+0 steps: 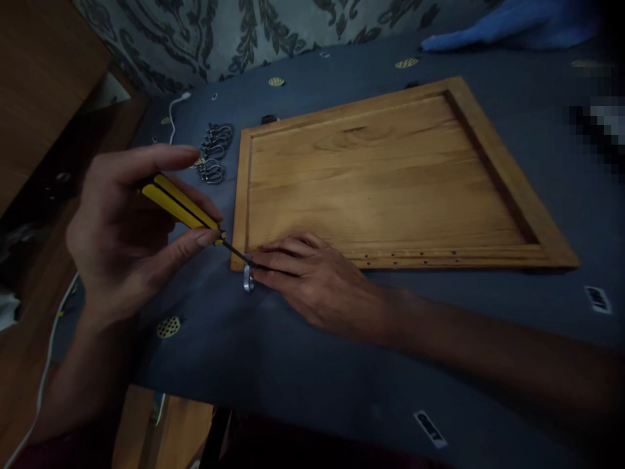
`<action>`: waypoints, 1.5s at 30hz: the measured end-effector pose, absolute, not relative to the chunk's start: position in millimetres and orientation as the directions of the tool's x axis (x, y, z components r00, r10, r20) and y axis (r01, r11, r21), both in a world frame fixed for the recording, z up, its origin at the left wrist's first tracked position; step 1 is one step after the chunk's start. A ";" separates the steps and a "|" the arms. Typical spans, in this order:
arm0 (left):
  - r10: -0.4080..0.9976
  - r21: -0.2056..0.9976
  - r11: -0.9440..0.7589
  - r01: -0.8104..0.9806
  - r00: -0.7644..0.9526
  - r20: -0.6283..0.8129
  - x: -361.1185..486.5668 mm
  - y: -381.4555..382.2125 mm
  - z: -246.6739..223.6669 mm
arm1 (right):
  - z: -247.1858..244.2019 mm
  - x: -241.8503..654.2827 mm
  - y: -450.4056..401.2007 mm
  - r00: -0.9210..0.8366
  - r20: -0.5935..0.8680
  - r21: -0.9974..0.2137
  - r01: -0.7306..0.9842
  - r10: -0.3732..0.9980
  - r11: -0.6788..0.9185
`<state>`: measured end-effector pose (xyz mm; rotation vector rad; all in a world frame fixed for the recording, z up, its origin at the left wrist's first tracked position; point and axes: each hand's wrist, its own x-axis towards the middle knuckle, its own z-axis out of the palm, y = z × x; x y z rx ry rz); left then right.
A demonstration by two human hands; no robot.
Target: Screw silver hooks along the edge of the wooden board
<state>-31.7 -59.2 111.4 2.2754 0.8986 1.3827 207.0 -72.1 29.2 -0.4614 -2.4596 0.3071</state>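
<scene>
My left hand (131, 228) grips a yellow and black screwdriver (180, 203), its shaft slanting down to the right. The shaft's tip reaches a small metal hook (249, 279) at the near left corner of a framed wooden board (381, 182). My right hand (312, 280) lies over the board's near edge with its fingers together by the hook; its fingertips are at the screwdriver tip, and what they pinch is too small to make out. Small dark holes run along the near edge, right of my right hand. Several metal hooks (213, 153) lie beyond the board's left side.
Dark blue patterned cloth (303, 365) covers the surface. A blue cloth (517, 26) lies at the back right, and a white cable (173, 114) at the back left. Another white cable (51, 345) hangs beside my left forearm. Patterned wall (234, 32) stands behind.
</scene>
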 end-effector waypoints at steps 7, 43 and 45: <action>0.609 0.474 -0.785 0.398 0.361 0.706 -20.5 -58.3 109.6 | 29.8 207.6 -72.5 -0.760 0.512 -0.320 0.262 0.399 0.910; 0.840 0.844 -0.527 0.099 0.213 0.499 -5.6 -69.4 98.0 | 82.3 193.6 -67.4 -0.459 0.374 -0.927 -0.156 0.806 0.341; 0.868 0.861 -0.468 0.197 0.283 0.407 -16.0 -74.0 86.4 | 78.8 200.7 -70.0 -0.399 0.387 -0.922 -0.168 0.831 0.348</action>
